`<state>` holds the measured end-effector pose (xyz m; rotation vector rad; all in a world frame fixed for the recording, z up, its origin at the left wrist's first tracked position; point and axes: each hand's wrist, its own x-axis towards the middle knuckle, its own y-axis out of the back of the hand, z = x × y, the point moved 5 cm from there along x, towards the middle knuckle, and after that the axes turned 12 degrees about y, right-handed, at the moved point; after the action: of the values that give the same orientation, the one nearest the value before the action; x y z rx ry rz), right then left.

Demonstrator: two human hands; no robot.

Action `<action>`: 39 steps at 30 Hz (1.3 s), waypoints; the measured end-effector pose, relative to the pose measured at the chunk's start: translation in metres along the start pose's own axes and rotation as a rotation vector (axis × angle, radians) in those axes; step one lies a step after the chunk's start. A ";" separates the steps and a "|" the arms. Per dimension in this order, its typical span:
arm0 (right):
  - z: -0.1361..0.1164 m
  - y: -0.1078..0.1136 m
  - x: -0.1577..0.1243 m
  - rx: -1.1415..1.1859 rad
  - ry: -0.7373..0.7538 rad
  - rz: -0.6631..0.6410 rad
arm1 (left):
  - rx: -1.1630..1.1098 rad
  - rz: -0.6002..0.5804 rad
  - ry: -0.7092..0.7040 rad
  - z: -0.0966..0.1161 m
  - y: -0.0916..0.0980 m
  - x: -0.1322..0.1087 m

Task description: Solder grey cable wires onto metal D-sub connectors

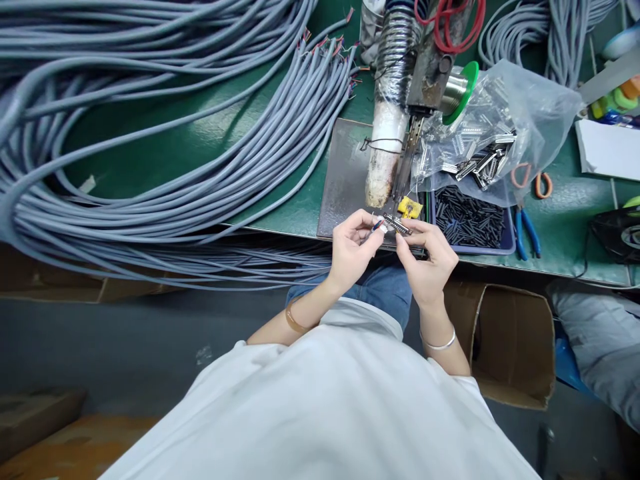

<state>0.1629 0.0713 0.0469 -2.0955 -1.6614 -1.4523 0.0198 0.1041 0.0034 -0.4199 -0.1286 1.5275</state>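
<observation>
My left hand [353,245] is closed, thumb and forefinger pinching the thin coloured wires [379,225] at a cable's stripped end. Close against those wires is a small multi-pin connector [397,225], which my right hand [428,255] grips by its right end between thumb and fingers. Whether the wires touch the connector's pins is too small to tell. Just beyond the connector stands a small yellow piece [410,207]. Above my hands hang the soldering fixture [411,143] and a foil-and-tape-wrapped hose [386,153] with a scorched end.
Bundled grey cables [240,180] cover the bench's left side. On the right are a solder spool [457,92], a plastic bag of connectors [493,143], a tray of short black tubes [473,250] and pliers [526,230]. An open cardboard box [515,343] stands below; another person's sleeve [600,333] shows at far right.
</observation>
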 end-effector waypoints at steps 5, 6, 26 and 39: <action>0.000 0.000 0.003 0.001 0.003 -0.016 | 0.030 -0.008 -0.030 0.001 0.000 0.001; 0.001 0.000 0.004 -0.006 0.003 -0.022 | 0.037 -0.005 -0.028 0.001 0.000 0.001; -0.005 -0.001 -0.004 -0.121 0.178 -0.048 | 0.074 -0.018 0.007 -0.001 0.001 -0.004; -0.005 0.004 -0.008 -0.050 -0.010 0.017 | 0.048 -0.101 0.080 0.004 0.004 -0.011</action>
<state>0.1632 0.0608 0.0457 -2.1406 -1.6238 -1.4955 0.0146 0.0940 0.0076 -0.4297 -0.0500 1.4095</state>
